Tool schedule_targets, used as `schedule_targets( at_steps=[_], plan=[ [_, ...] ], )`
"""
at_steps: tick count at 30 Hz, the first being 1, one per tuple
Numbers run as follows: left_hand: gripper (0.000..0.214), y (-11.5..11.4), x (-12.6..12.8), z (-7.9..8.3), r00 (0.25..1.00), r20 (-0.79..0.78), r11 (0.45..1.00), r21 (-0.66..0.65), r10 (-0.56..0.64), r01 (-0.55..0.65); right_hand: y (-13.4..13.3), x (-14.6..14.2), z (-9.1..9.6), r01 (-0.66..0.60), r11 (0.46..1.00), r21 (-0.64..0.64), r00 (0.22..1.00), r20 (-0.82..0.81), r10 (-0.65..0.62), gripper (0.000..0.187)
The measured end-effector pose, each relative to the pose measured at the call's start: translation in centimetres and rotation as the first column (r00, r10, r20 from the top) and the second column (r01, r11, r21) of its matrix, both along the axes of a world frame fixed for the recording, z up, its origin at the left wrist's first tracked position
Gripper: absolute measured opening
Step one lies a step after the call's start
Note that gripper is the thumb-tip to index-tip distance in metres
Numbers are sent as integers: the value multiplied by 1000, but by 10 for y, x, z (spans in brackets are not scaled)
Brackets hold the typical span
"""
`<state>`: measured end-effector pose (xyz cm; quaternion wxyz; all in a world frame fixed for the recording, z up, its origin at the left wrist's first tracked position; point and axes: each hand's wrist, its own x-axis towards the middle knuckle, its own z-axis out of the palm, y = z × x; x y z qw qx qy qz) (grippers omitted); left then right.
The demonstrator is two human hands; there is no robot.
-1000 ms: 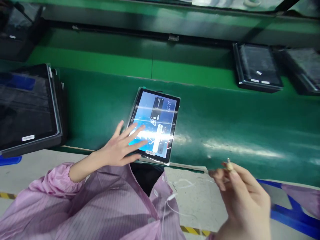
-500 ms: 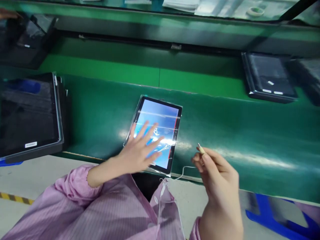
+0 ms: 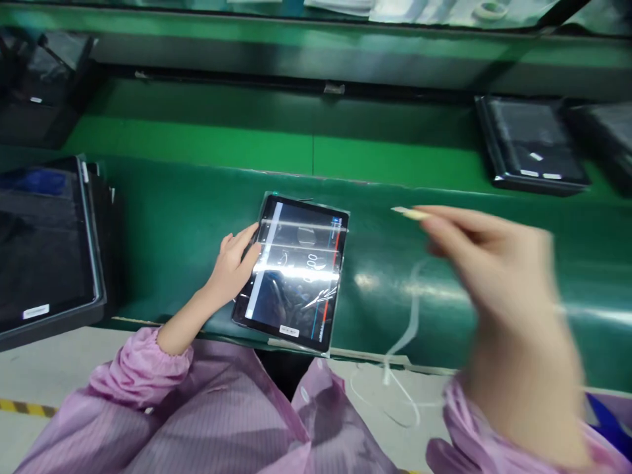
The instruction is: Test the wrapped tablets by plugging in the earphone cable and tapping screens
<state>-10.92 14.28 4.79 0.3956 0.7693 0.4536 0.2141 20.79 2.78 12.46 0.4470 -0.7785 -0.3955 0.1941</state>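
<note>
A film-covered tablet (image 3: pixel 296 276) lies tilted slightly on the green bench, its lit screen showing a dark page with white digits. My left hand (image 3: pixel 232 263) is at the tablet's left edge, with thumb and fingers closed on the rim. My right hand (image 3: pixel 494 263) is raised over the bench to the right of the tablet and blurred by motion. Between its thumb and forefinger it pinches a cream earphone plug (image 3: pixel 415 214) whose thin tip points left, apart from the tablet. The white earphone cable (image 3: pixel 412 322) hangs below that hand over the bench's front edge.
A stack of larger dark tablets (image 3: pixel 49 250) stands at the left, with more dark devices (image 3: pixel 44 85) behind it. Another stack of tablets (image 3: pixel 536 145) is at the back right. A shelf (image 3: pixel 276 20) with papers and a tape roll (image 3: pixel 490 10) runs above.
My left hand has moved off the screen to the tablet's left edge. The screen went from blue to a dark page. My right hand rose and moved right with the earphone plug.
</note>
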Motion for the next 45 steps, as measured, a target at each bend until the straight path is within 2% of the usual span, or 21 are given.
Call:
schedule_targets(
  at_steps=[3,5,7,9,15,25,32,36,41,43,45],
  plan=[
    [53,13,4,2,998,-51,999,30,-27,28,40,7,-44,-60,996,-63,984,-171,48,18],
    [54,22,7,2,998,-63,999,44,-29,31,54,14,-70,-60,998,-33,971,-232,51,22],
    [54,28,10,1,998,-58,999,50,-9,12,61,21,-86,-80,997,20,959,-270,82,31],
    [54,33,13,-1,998,-55,999,42,15,-13,62,27,-94,-115,992,60,945,-302,128,40],
    [49,37,16,-1,996,-77,999,10,52,-51,60,33,-95,-191,981,40,938,-286,195,42],
    [48,41,15,1,999,2,999,-2,32,-32,63,29,-88,-263,965,12,924,-283,255,43],
    [50,47,11,6,999,-4,998,-38,-52,52,66,30,-85,-314,949,-3,900,-321,296,45],
    [59,49,11,4,997,-44,997,-48,-58,56,69,34,-87,-356,934,-17,895,-294,336,38],
    [61,57,14,-4,998,-1,998,-39,-58,58,73,32,-96,-366,930,6,917,-166,362,30],
    [58,59,14,-8,997,34,997,-27,-65,66,62,25,-91,-344,939,31,939,5,344,26],
    [55,60,15,-11,997,50,998,-9,-60,61,37,13,-76,-338,938,81,922,227,313,28]
  ],
)
